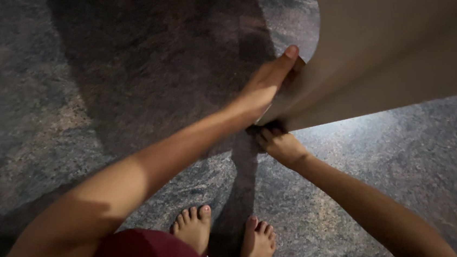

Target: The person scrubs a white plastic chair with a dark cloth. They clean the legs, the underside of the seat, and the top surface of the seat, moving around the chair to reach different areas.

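Both hands (267,82) (279,145) on smooth (beige) panel (386,54)

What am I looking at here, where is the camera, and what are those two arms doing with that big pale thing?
There is no machine here. The one picture comes from a camera worn on a person's head, looking straight down, so you see that person's own arms and bare feet on a dark speckled stone floor. The left hand lies flat along the edge of a large pale panel, perhaps a board or tabletop; its exact kind is hard to tell. The right hand reaches under the panel's lower corner, fingers curled out of sight beneath it, so its grip cannot be judged. A dark red garment shows at the bottom. The panel throws a broad shadow on the floor.
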